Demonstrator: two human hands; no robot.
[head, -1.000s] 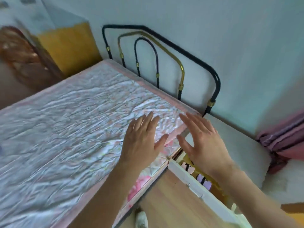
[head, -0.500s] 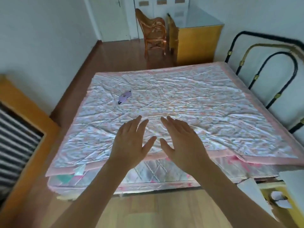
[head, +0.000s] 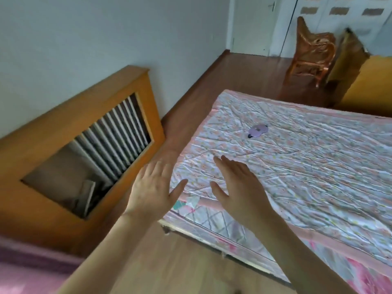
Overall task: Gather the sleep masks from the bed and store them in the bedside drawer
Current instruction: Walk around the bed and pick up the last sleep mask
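Lilac fabric sleep mask [head: 258,130]: head view, lying flat on the quilted bed [head: 318,166], far-left corner. Left hand [head: 151,188] and right hand [head: 237,185]: spread, empty, well short. Advice: reach farther, pinch mask mid-body.

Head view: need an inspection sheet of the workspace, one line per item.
Surface: bed with a creased pale quilt, pink border.
Job's things: one purple sleep mask lying on the quilt near the far left corner; drawer not in view.
Clutter: nothing seen on the quilt.
Grippers: left hand and right hand both open, empty, fingers spread, near the bed's corner, apart from the mask.
Cables: nothing seen.
Surroundings: wooden radiator cover at left, wicker chair and yellow cabinet beyond the bed, wood floor.
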